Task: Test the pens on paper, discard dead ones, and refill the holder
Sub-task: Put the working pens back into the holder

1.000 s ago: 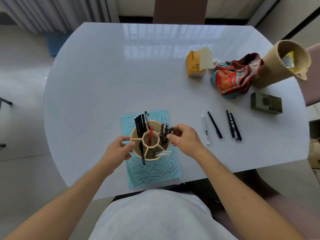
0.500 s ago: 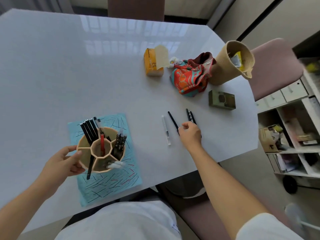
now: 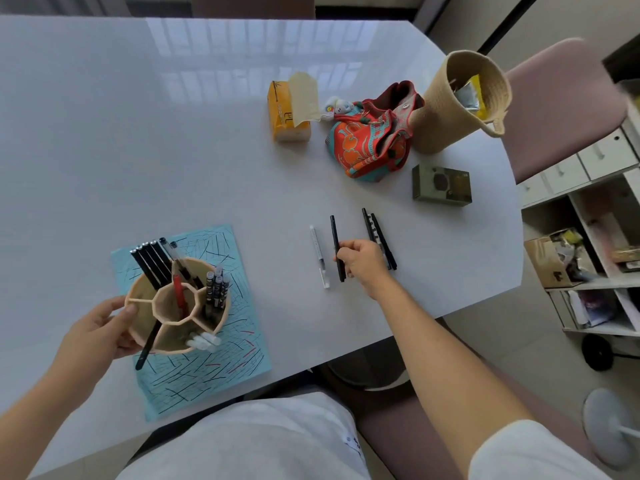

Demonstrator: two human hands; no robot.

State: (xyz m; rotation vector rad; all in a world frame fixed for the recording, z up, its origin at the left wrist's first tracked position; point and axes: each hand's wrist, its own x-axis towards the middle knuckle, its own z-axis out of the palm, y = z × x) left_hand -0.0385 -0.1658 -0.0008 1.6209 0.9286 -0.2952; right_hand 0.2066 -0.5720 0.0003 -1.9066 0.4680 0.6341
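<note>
A tan compartmented pen holder (image 3: 138,329) stands on a light-blue scribbled paper (image 3: 221,368) at the near left of the table. It holds several black pens, a red pen and white pens. My left hand (image 3: 100,334) grips its left wall, thumb on the rim. On the bare table to the right lie a clear white pen (image 3: 318,254), a black pen (image 3: 335,240) and two more black pens (image 3: 375,230). My right hand (image 3: 362,263) pinches the single black pen near its middle.
At the back right stand an orange tissue pack (image 3: 285,119), a red-teal cloth pouch (image 3: 374,143), a woven basket (image 3: 446,109) and a small olive box (image 3: 441,185). A pink chair (image 3: 554,109) and shelving (image 3: 595,258) lie beyond the table's right edge.
My right hand left the holder, moved right to the loose pens and closed on the single black pen. The left hand kept hold of the holder. The view swung to the right.
</note>
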